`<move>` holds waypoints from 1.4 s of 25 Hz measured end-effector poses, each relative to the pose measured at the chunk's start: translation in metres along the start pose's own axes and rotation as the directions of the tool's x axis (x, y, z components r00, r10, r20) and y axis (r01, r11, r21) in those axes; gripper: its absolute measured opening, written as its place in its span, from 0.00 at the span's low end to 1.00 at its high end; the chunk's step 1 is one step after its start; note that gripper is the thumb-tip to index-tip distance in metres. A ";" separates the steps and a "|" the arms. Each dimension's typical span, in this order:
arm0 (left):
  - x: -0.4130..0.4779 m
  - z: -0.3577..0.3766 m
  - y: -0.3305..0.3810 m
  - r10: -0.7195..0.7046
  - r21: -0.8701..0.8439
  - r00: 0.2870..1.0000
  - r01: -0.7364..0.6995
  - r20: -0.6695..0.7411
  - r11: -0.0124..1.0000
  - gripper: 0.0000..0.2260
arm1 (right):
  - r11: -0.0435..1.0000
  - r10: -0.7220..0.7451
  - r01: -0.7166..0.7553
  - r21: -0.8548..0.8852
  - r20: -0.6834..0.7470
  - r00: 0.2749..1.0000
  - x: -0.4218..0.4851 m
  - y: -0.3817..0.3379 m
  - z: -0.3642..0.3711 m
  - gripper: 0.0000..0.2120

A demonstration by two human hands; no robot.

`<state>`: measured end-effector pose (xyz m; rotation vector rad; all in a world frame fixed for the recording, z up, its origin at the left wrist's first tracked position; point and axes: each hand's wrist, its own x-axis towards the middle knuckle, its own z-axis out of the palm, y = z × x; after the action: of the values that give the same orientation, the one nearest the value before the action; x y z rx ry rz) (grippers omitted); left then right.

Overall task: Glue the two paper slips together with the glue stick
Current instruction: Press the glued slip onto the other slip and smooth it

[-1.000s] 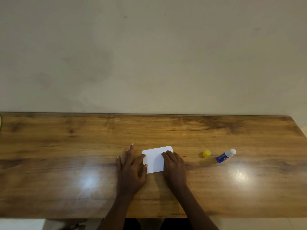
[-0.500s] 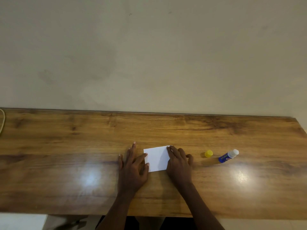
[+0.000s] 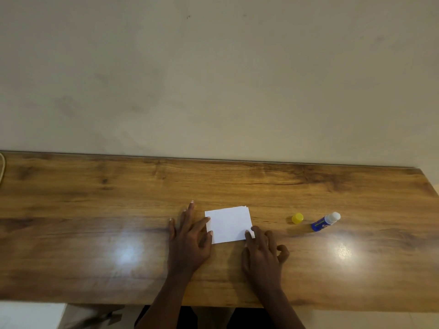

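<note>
Two white paper slips [image 3: 228,223] lie stacked on the wooden table, the lower one peeking out at the top right corner. My left hand [image 3: 190,241] lies flat with fingers spread, its thumb and forefinger pressing the stack's left edge. My right hand [image 3: 262,251] rests flat on the table, fingertips touching the stack's lower right corner. The blue glue stick [image 3: 325,222] lies uncapped on its side to the right, white tip pointing away. Its yellow cap [image 3: 297,218] stands just left of it.
The wooden table [image 3: 95,210] runs along a plain beige wall [image 3: 213,79]. A pale cord [image 3: 2,167] shows at the far left edge. Two bright light reflections sit on the tabletop left and right of my hands.
My right hand has slid down the paper from its upper right part to the lower right corner, uncovering most of the slip. My left hand has stayed at the left edge.
</note>
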<state>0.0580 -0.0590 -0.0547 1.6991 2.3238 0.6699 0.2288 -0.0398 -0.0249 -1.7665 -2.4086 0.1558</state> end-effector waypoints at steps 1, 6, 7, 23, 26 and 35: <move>0.000 0.000 0.000 0.000 -0.005 1.000 0.000 -0.002 1.000 0.17 | 1.000 -0.020 0.020 0.002 0.006 1.000 0.000 -0.005 0.001 0.25; -0.001 -0.001 -0.001 0.009 -0.013 1.000 -0.009 0.020 1.000 0.18 | 0.972 -0.234 0.235 0.004 0.083 0.969 -0.005 -0.037 0.010 0.24; -0.001 -0.001 -0.001 0.008 -0.017 1.000 -0.008 0.026 1.000 0.18 | 0.972 -0.234 0.233 0.024 0.080 0.969 -0.002 -0.040 0.010 0.22; 0.000 -0.003 0.001 0.009 -0.036 1.000 -0.009 0.007 0.999 0.15 | 0.984 -0.152 0.121 0.129 0.264 0.953 0.083 -0.020 0.004 0.23; -0.001 -0.005 0.002 0.005 -0.033 1.000 -0.005 0.005 0.999 0.15 | 0.982 -0.190 0.170 0.087 0.358 0.914 0.099 -0.024 -0.005 0.21; 0.000 -0.005 0.003 -0.004 -0.027 1.000 0.004 0.002 1.000 0.15 | 0.939 -0.312 0.341 -0.038 0.322 0.894 0.109 -0.029 -0.027 0.13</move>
<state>0.0587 -0.0598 -0.0494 1.6826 2.3050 0.6958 0.1748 0.0554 0.0131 -1.4267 -2.9444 0.3070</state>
